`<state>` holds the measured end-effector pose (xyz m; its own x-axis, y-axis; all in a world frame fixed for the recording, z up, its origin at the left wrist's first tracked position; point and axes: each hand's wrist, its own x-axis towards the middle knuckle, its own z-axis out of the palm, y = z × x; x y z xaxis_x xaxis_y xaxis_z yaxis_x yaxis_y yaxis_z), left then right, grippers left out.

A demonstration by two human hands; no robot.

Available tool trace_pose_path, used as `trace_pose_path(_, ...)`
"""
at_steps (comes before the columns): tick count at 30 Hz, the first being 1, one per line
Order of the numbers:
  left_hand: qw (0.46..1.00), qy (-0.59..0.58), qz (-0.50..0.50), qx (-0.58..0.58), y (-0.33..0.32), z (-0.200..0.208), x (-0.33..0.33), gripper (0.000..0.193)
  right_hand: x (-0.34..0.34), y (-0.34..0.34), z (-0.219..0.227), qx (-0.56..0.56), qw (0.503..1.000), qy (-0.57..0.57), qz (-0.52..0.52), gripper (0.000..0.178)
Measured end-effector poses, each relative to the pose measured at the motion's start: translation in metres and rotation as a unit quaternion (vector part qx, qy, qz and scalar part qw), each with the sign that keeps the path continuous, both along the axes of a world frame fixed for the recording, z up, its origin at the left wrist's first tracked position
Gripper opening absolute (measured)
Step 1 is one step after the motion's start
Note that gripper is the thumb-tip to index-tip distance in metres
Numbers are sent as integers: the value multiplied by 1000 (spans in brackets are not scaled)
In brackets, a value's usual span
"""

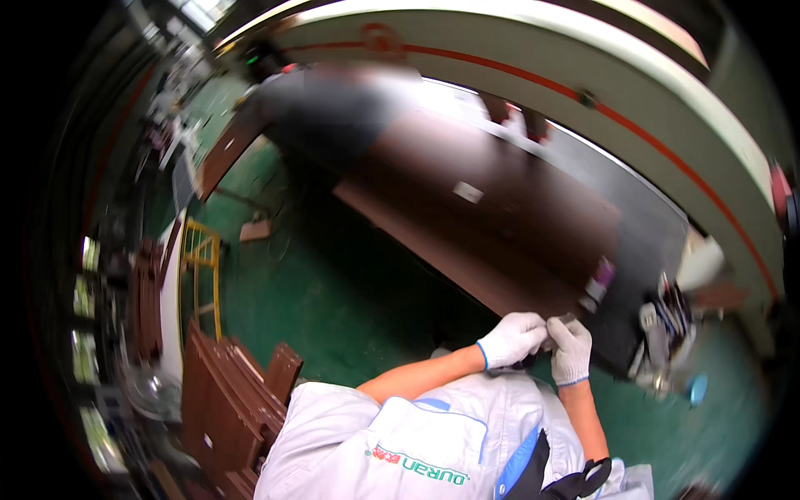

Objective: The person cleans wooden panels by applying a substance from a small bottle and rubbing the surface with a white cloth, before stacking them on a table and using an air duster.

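White knitted gloves with blue cuffs cover both my hands. My left hand [514,340] and my right hand [572,352] meet in front of my body, fingers pinched together. A small greyish piece [567,317] shows at the right fingertips, too small to name. Just beyond my hands lies a large brown panel [467,242] on a dark worktable [612,200]. A white label [468,192] sits on the panel, and a purple-and-white container [597,283] stands by its right end. Motion blurs the panel's far part.
Behind the worktable runs a long pale machine beam [533,62] with a red stripe. Brown panels [225,400] are stacked at lower left, near a yellow metal frame [204,267]. Tools and loose items [667,325] cluster at right, beside a light-blue cup [697,389]. The floor [317,292] is green.
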<state>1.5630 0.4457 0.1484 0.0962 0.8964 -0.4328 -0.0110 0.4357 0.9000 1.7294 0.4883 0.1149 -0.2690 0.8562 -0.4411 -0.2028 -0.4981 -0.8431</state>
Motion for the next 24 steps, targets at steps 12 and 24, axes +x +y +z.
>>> trace_pose_path(12, 933, -48, 355, 32, -124, 18, -305, 18, -317, 48, 59, 104, 982, -39, 154, 21)
trace_pose_path(24, 843, 237, 410, 257, -156, -11, -498, 20, -612, -40, 28, 21, 932, 78, 352, 34)
